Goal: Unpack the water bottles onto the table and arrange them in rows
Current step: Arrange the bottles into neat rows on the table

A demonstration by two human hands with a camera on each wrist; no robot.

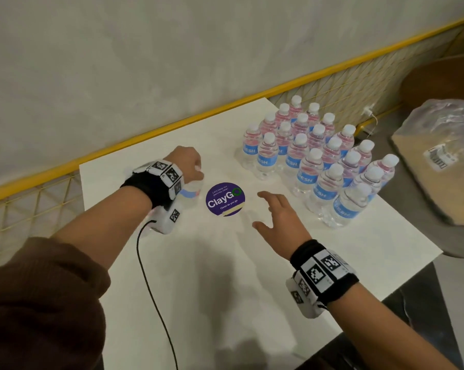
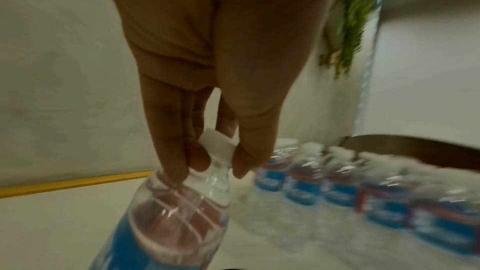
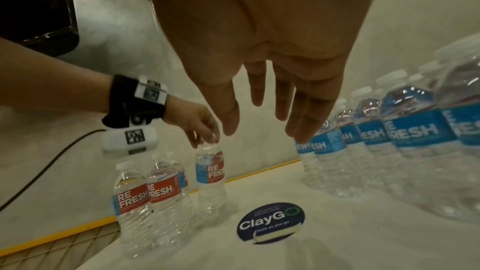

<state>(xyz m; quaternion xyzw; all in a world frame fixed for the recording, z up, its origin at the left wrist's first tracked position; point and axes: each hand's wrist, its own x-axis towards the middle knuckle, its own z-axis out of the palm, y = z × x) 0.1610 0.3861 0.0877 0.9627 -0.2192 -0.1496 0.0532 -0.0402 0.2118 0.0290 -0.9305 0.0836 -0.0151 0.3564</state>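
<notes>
Left grip (image 2: pixel 221 93) pinches a bottle (image 2: pixel 166 219) by its cap to stand it on the worktop (image 1: pixel 225 263); right grip (image 1: pixel 279 222) hovers spread.

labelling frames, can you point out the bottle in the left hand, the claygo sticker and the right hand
bottle in the left hand (image 2: pixel 218 149), left wrist view, on its white cap
ClayGo sticker (image 1: pixel 225 198), head view, on its purple middle
right hand (image 1: pixel 280 222), head view, on the back of the hand

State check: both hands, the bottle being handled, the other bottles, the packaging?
left hand: fingertips pinch the held bottle's cap
held bottle: upright, capped, beside the sticker
right hand: open, fingers spread, holds nothing
bottle block: upright, capped, in rows
two bottles: upright, capped, at table edge
plastic wrap: off the table
</notes>
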